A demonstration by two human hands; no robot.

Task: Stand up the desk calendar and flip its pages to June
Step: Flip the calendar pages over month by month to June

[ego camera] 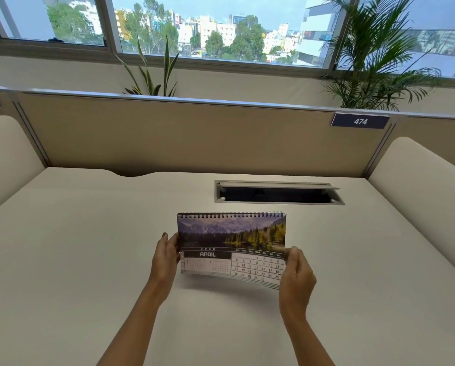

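The spiral-bound desk calendar (231,241) stands upright near the middle of the white desk (89,247), its wire binding along the top. The front page shows a mountain lake photo and the word APRIL with a date grid. My left hand (165,257) grips the calendar's left edge, thumb side toward the page. My right hand (297,276) pinches the lower right corner of the April page, which bows slightly outward at the bottom.
A recessed cable box (279,192) with its lid open sits just behind the calendar. A beige partition (194,133) with a "474" label (360,121) closes the back. Cream side panels flank the desk. Plants stand behind the partition below the windows.
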